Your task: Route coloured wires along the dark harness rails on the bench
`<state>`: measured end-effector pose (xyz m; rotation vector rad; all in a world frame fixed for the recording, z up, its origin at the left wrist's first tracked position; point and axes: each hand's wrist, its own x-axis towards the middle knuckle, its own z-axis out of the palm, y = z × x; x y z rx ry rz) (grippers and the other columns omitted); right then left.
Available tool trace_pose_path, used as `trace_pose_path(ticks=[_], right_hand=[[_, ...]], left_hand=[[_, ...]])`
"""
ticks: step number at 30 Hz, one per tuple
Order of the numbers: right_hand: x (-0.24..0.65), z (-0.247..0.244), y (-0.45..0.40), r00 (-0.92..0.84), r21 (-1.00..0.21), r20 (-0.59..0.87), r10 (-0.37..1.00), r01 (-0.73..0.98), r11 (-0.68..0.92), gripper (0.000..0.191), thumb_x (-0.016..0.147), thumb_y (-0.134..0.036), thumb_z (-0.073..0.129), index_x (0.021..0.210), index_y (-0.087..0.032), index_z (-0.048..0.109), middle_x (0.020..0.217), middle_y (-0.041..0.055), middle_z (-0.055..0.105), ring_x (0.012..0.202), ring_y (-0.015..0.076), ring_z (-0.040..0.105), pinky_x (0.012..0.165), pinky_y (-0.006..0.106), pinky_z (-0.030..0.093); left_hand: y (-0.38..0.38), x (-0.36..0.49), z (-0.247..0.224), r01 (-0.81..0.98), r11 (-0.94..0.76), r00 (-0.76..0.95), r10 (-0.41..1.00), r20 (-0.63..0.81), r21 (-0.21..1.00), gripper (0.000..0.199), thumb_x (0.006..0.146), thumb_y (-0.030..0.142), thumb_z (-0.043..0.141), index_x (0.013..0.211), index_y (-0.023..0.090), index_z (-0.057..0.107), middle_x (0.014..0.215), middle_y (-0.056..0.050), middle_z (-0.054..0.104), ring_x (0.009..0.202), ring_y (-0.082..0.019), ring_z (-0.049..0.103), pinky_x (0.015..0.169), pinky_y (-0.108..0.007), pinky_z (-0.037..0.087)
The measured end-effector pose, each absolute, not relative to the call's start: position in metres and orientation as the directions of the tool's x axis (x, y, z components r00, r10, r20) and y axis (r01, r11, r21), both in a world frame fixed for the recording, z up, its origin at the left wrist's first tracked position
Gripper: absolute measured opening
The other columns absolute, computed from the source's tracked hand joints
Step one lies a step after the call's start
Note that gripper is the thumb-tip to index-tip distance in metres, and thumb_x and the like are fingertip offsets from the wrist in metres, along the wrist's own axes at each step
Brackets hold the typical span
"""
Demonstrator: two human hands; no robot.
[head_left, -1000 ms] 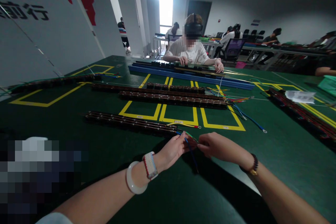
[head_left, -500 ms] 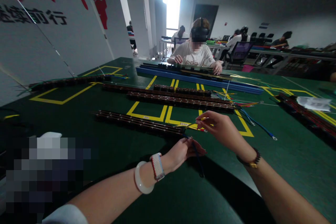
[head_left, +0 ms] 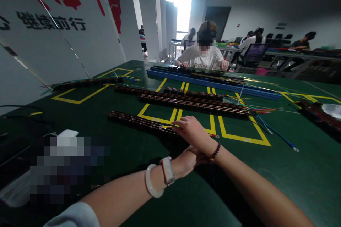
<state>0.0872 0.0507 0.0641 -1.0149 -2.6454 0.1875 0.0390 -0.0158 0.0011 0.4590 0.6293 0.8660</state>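
My right hand (head_left: 193,133) is closed on a yellow wire (head_left: 167,126), whose ring terminal points left over the near dark busbar strip (head_left: 133,118). The strip lies on the green table, with its right end hidden behind my hands. A red wire end with a ring terminal (head_left: 217,136) sticks out to the right of my right hand. My left hand (head_left: 188,161) is under my right wrist at the strip's right end, its fingertips mostly hidden. From it hangs a dark blue wire (head_left: 212,175), faint in the shadow; the fingers look closed around it.
Longer busbar strips (head_left: 194,105) with coloured wires lie beyond, across yellow tape outlines (head_left: 245,139). Farther back is a blue channel (head_left: 213,82), where a co-worker (head_left: 204,55) sits. Another strip (head_left: 317,117) is at right, one (head_left: 87,82) at far left. A blurred-out item stands front left.
My right hand has swung left across my left hand, turning the yellow wire's end leftward over the strip. My left hand stays at the strip's end. The view has shifted slightly left.
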Motion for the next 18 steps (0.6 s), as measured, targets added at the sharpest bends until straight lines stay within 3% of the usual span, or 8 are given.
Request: trace_pose_path(ticks=[5, 9, 15, 18], right_hand=[[0.142, 0.07, 0.049, -0.516, -0.457, 0.354, 0.78, 0.633, 0.626, 0.025, 0.093, -0.034, 0.046, 0.104, -0.021, 0.064, 0.095, 0.0042, 0.063, 0.088, 0.0148, 0.055, 0.077, 0.028, 0.04], [0.198, 0.04, 0.051, -0.385, -0.556, 0.299, 0.873, 0.674, 0.487, 0.027, 0.093, -0.034, 0.044, 0.099, -0.017, 0.064, 0.093, 0.0068, 0.061, 0.085, 0.0159, 0.055, 0.075, 0.028, 0.043], [0.235, -0.009, 0.057, -0.454, -0.431, 0.322, 0.83, 0.711, 0.556, 0.025, 0.092, -0.031, 0.047, 0.106, -0.018, 0.063, 0.096, 0.0092, 0.057, 0.09, 0.0191, 0.051, 0.08, 0.033, 0.042], [0.232, -0.013, 0.059, -0.529, -0.339, 0.328, 0.782, 0.707, 0.62, 0.024, 0.091, -0.029, 0.048, 0.109, -0.021, 0.062, 0.097, 0.0086, 0.058, 0.089, 0.0192, 0.05, 0.081, 0.034, 0.04]], left_hand=[[-0.016, 0.039, 0.012, -0.473, 0.586, 0.515, 0.79, -0.334, 0.658, 0.027, 0.091, 0.024, 0.037, 0.088, 0.006, 0.057, 0.086, -0.015, 0.062, 0.081, -0.018, 0.062, 0.09, -0.041, 0.044], [-0.016, 0.038, 0.017, -0.44, 0.587, 0.493, 0.79, -0.363, 0.68, 0.029, 0.094, 0.028, 0.032, 0.087, 0.007, 0.05, 0.086, -0.015, 0.062, 0.084, -0.019, 0.064, 0.094, -0.043, 0.043], [-0.018, 0.036, 0.011, -0.373, 0.567, 0.482, 0.795, -0.369, 0.734, 0.03, 0.094, 0.031, 0.031, 0.095, 0.006, 0.047, 0.094, -0.017, 0.061, 0.092, -0.02, 0.063, 0.094, -0.041, 0.045], [-0.021, 0.034, 0.011, -0.311, 0.581, 0.475, 0.78, -0.407, 0.752, 0.028, 0.094, 0.032, 0.03, 0.101, 0.008, 0.044, 0.089, -0.012, 0.061, 0.087, -0.018, 0.064, 0.089, -0.04, 0.047]])
